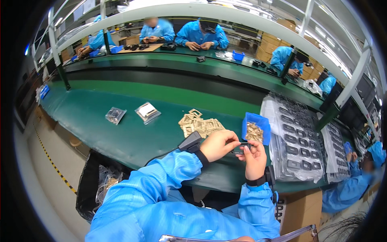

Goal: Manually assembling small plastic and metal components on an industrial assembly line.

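Between my two hands is a small black plastic frame (242, 144), held just in front of the blue bin. My left hand (219, 145) pinches its left side with thumb and fingers. Fingers of my right hand (254, 159) close on its other side. Part of the frame is hidden behind the fingertips. Beyond my left hand lies a loose pile of tan, rectangular cut-out frames (203, 124). The blue bin (267, 126) holds many small tan pieces (254, 132). Each wrist wears a black band.
On the right, plastic-lined trays (296, 165) carry rows of black frames. Two clear bags (115, 115) (147, 112) lie left on the green table (84, 121). A black-lined waste bin (86, 185) stands below its front edge. Co-workers in blue sit across and at right.
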Action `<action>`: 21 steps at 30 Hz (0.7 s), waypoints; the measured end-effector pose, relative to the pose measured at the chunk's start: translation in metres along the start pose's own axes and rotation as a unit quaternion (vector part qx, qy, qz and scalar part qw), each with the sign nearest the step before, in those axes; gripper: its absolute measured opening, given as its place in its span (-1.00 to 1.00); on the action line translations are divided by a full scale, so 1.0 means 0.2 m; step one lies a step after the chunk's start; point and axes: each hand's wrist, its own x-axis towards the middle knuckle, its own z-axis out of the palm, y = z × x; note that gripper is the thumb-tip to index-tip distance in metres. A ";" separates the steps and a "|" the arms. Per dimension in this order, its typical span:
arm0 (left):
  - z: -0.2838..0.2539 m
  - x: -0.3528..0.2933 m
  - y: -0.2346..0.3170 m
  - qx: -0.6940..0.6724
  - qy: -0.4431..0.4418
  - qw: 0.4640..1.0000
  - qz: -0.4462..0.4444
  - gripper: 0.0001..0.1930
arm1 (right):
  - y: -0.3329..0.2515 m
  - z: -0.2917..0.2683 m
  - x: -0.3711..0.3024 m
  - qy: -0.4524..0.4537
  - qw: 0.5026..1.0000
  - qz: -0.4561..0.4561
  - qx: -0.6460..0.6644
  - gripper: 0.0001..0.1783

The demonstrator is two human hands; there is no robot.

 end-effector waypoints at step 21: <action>0.16 0.22 -0.13 -0.097 0.166 0.977 -0.091 -0.92 | 0.17 -0.06 0.16 -0.011 0.984 -0.169 0.059 -0.74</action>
